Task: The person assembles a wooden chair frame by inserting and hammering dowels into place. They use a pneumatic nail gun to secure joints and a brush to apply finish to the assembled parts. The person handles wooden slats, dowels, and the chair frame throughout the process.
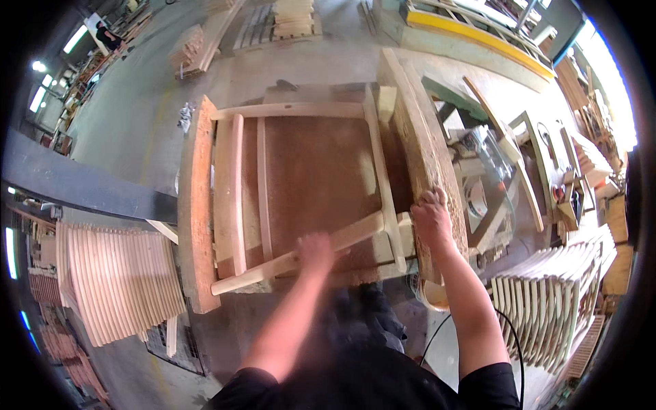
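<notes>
Rail (270,271) of pale wood slants across the near side of a wooden frame (297,109), which lies on a brown surface (321,164) btwn 2 thick beams, L beam (197,212) & R beam (420,150). L hand (316,254) is at the rail, approx. midway along it, motion-blurred; can't tell if its fingers are pressed together or grip it. R hand (432,215) is on R beam, fingers curled in; can't tell if it pinches anything, as the palm side is hidden. Rail's R end is at the frame's R side; exact joint can't be made out. Clear plastic item (495,160) at R: any marks too small to read. L stack (119,280) & R stack (553,301) of wood pieces flank the surface. 1 other person (108,38), far upper L, is too small for detail.
</notes>
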### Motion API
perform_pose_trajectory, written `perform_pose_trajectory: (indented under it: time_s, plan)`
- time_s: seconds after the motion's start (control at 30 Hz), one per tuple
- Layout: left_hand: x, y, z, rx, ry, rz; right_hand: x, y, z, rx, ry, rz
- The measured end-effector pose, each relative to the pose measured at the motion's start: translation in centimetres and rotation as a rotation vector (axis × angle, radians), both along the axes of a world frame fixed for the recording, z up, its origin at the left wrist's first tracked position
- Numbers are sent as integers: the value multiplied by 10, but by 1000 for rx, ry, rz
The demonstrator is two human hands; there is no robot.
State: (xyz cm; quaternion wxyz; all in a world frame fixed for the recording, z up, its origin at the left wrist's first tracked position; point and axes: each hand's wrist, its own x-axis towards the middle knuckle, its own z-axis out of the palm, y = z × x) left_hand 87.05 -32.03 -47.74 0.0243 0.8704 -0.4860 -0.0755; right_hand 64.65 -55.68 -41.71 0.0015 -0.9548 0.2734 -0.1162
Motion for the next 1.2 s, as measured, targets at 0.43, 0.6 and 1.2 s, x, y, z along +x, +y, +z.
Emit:
perform_pose_trajectory:
  time_s: [0.43, 0.6, 1.2]
  plan:
    - [-16, -30, -41, -199, -70, -1, 5, -2, 8, 36, 51, -16]
    - [-21, -30, -35, -156, -12, 25, 3, -2, 4, -6, 96, -16]
    - [-19, -27, -37, -59, 25, 28, 5, 0, 2, 23, 133, -59]
